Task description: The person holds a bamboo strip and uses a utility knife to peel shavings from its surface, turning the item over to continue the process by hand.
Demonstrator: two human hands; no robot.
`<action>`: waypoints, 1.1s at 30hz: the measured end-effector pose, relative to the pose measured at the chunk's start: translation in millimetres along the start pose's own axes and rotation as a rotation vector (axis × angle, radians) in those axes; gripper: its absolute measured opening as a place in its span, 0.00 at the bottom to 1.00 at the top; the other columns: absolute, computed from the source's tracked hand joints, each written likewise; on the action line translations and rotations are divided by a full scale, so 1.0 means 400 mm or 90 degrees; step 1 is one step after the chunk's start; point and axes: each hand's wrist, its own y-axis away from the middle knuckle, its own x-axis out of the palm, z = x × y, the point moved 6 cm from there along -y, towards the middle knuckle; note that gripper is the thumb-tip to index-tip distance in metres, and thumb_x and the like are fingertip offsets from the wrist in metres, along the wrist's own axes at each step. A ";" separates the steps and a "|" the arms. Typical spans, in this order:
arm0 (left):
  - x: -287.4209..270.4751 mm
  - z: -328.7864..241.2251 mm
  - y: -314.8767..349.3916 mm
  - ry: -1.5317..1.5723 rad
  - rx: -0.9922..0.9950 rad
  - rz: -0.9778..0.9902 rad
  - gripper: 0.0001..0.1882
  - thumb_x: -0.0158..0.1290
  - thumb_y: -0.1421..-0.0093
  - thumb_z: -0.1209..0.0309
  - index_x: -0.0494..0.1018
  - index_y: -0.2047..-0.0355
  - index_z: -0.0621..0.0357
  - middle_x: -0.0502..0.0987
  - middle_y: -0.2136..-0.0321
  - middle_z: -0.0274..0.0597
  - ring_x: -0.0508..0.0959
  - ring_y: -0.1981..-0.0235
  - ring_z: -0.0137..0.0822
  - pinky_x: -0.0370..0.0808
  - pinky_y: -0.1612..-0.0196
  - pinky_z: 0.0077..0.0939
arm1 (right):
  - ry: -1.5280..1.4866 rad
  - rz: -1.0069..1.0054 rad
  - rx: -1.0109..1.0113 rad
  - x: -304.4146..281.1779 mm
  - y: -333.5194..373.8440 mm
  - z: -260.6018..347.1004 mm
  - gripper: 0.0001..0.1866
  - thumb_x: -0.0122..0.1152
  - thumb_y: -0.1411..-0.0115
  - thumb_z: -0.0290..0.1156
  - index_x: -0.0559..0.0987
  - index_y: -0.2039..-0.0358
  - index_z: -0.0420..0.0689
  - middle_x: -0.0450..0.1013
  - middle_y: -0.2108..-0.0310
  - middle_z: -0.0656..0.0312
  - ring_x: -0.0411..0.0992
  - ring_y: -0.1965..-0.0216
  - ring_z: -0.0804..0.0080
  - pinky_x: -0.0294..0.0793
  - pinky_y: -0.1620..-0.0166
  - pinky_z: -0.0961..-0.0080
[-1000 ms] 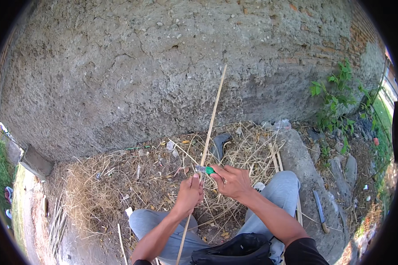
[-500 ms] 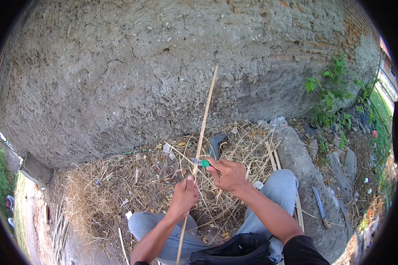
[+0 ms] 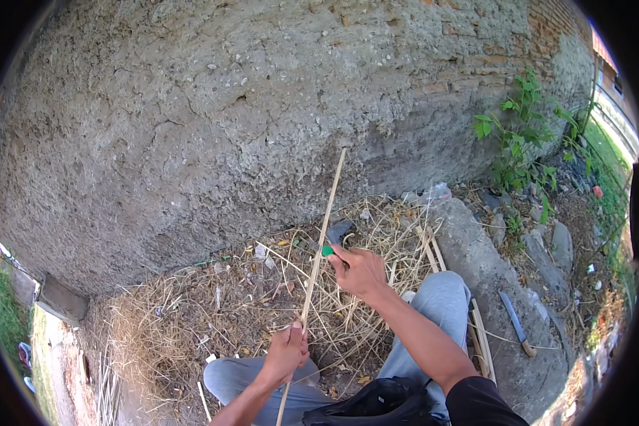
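Observation:
A long, thin bamboo strip [image 3: 321, 238] slants up from between my knees toward the wall. My left hand [image 3: 285, 353] is closed around its lower part, above my left knee. Farther up, my right hand [image 3: 360, 272] grips a small knife with a green handle [image 3: 326, 250], its fingers covering most of the handle. The short grey blade meets the strip at its right edge; the exact contact is too small to make out.
A rough plastered wall [image 3: 192, 142] rises ahead. Pale shavings [image 3: 156, 341] litter the ground. At right, a larger knife [image 3: 516, 323] lies on a concrete slab [image 3: 468, 234], near more strips [image 3: 481, 334]. A leafy plant [image 3: 522, 135] grows by the wall.
My left hand and the strip have moved down toward me, the strip's tip now lower against the wall. The gap between my hands along the strip is wider. The view has shifted slightly.

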 end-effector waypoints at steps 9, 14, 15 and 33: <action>-0.054 0.072 0.175 -0.025 -0.146 0.033 0.19 0.34 0.29 0.57 0.60 0.71 0.58 0.53 0.86 0.26 0.52 0.88 0.20 0.48 0.85 0.18 | 0.003 0.058 0.167 0.025 -0.027 -0.120 0.15 0.54 0.40 0.46 0.81 0.55 0.59 0.75 0.82 0.55 0.75 0.78 0.54 0.72 0.74 0.59; -0.132 0.150 0.323 -0.035 -0.196 -0.041 0.22 0.41 0.33 0.49 0.63 0.75 0.51 0.56 0.86 0.27 0.55 0.89 0.21 0.50 0.86 0.18 | 0.027 0.043 0.226 0.017 -0.016 -0.194 0.14 0.53 0.39 0.43 0.81 0.56 0.55 0.76 0.79 0.51 0.76 0.75 0.52 0.74 0.72 0.57; -0.150 0.168 0.352 -0.062 -0.205 -0.040 0.21 0.39 0.32 0.49 0.63 0.75 0.51 0.56 0.86 0.26 0.54 0.89 0.21 0.50 0.86 0.17 | 0.035 0.084 0.265 -0.004 -0.014 -0.196 0.14 0.54 0.39 0.43 0.81 0.56 0.55 0.76 0.79 0.51 0.76 0.75 0.52 0.74 0.71 0.56; -0.271 0.173 0.482 0.133 -0.291 -0.110 0.13 0.38 0.34 0.63 0.62 0.77 0.47 0.55 0.88 0.24 0.54 0.90 0.20 0.49 0.88 0.16 | 0.197 0.220 0.432 0.010 0.068 -0.366 0.19 0.53 0.39 0.44 0.80 0.64 0.40 0.77 0.63 0.47 0.76 0.59 0.50 0.75 0.56 0.56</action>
